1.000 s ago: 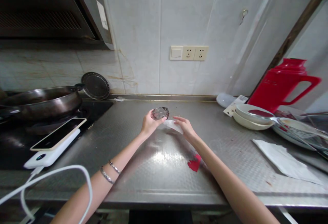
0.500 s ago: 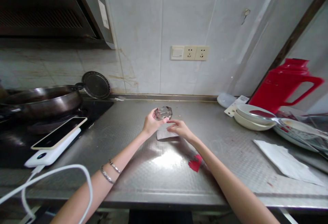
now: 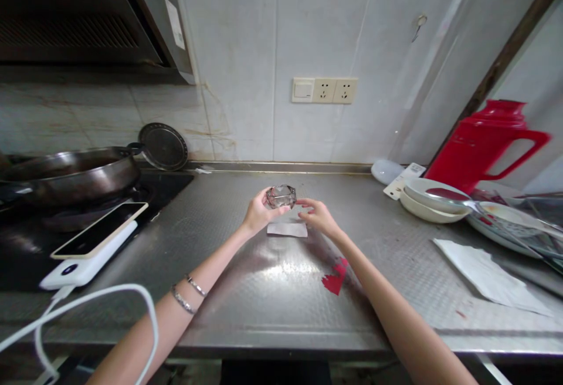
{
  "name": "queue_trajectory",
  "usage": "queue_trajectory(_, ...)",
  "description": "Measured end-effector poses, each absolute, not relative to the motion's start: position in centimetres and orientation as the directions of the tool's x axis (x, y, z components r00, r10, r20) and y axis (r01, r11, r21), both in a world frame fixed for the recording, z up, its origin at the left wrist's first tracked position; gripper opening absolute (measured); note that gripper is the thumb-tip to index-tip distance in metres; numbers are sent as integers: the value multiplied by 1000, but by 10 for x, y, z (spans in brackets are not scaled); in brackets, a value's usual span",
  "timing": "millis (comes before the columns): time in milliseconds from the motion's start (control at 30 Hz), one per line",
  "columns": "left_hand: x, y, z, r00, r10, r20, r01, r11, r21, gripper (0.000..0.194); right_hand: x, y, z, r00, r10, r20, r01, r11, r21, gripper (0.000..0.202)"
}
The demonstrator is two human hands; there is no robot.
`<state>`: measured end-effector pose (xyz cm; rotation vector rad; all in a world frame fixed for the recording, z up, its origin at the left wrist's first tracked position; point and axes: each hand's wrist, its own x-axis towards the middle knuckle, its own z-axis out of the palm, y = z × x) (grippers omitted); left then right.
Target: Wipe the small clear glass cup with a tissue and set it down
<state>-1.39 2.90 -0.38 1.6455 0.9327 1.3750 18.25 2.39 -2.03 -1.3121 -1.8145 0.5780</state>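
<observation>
My left hand (image 3: 257,213) holds a small faceted, smoky clear glass dish (image 3: 282,196) above the middle of the counter, thumb and fingers around its left side. My right hand (image 3: 317,216) is just to the right of the dish, index finger and thumb apart, with nothing visible between them. The index fingertip is close to the dish's edge; I cannot tell if it touches. Beneath the hands, a small white slip of paper (image 3: 287,230) lies flat on the metal counter (image 3: 246,303). A red paper-like piece (image 3: 335,278) lies near my right forearm.
On the left, a pan (image 3: 74,175) stands on the black stove, with a phone (image 3: 100,230) on a white power bank (image 3: 88,260) whose cable (image 3: 123,286) loops over my left arm. Right: bowls (image 3: 433,204), a red thermos (image 3: 481,144) and a white napkin (image 3: 490,276).
My right hand has moved slightly right, away from the dish, uncovering more of the white slip. The dish is tilted a little differently in my left hand.
</observation>
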Motion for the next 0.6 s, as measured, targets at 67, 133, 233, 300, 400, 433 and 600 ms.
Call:
queue_trajectory(67,-18,31,-5,201,887,415,46,-432,901,72,194,23,-8,-174,927,333,443,376,-814,47)
queue_trajectory(133,-21,33,-7,256,878,406,51,-431,901,76,201,21,1,-232,915,330,356,396,-846,52)
queue_trajectory(233,-24,36,-12,321,857,404,82,-450,889,80,201,17,4,-293,902,316,359,410,-838,61)
queue_trajectory(300,-24,37,-14,355,838,414,91,-472,877,81,197,17,0,-307,898,314,406,423,-810,67)
queue_trajectory(400,-23,38,-17,392,821,416,90,-484,871,82,193,20,-8,-313,884,347,459,460,-760,66)
queue_trajectory(433,-22,39,-17,407,816,411,87,-483,871,81,193,21,-9,-321,877,358,472,475,-743,63)
queue_trajectory(600,-19,40,-22,454,804,385,68,-462,884,83,196,19,-7,-357,862,360,494,501,-711,60)
